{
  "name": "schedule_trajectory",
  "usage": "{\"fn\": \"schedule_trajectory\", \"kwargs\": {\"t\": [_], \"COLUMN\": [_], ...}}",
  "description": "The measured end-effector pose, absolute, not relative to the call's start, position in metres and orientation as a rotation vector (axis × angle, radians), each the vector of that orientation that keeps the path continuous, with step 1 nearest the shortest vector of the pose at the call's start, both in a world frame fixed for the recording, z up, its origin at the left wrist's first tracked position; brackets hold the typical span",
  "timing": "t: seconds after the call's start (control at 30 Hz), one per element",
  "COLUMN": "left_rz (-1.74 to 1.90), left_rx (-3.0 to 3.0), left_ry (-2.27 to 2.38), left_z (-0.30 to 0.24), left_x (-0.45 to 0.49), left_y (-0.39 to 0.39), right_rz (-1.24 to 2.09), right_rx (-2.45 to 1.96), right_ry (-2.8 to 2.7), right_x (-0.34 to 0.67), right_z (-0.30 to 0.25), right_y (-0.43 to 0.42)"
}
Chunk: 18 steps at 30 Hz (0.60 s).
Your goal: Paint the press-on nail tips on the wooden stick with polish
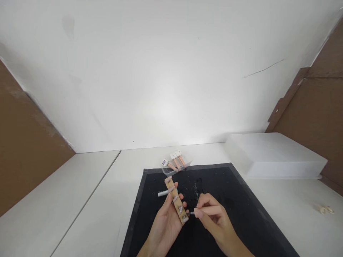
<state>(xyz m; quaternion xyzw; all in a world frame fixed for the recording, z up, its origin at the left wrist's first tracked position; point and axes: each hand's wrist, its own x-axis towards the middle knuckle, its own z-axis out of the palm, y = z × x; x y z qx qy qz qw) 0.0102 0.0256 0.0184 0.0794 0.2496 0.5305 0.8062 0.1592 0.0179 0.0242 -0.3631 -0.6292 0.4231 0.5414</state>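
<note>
My left hand (166, 221) is closed around a narrow wooden stick (175, 198) that carries several artificial nails along its length; a thin white stick (163, 193) also juts out to the left from the same grip. My right hand (213, 217) pinches a small slim tool (192, 213), its tip touching the nail at the near end of the wooden stick. Both hands hover over a black mat (241, 214).
A small clear tray (187, 165) with pink bottles with white caps sits at the mat's far edge. A white box (273, 155) stands to the right. Small pale rings (325, 209) lie at far right. Brown boards flank the white table (88, 200).
</note>
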Motion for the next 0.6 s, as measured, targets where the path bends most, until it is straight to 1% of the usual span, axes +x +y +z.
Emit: {"fn": "schedule_trajectory", "kwargs": {"t": [0.17, 0.6], "left_rz": [1.147, 1.145], "left_rx": [0.182, 0.184], "left_ry": [0.518, 0.485], "left_z": [0.0175, 0.0169], "left_x": [0.0110, 0.0105], "left_y": [0.0258, 0.0252], "right_rz": [0.968, 1.049], "right_rx": [-0.841, -0.821], "right_ry": [-1.554, -1.564], "right_x": [0.1571, 0.1542], "right_z": [0.0262, 0.0281], "right_y": [0.0180, 0.0166]}}
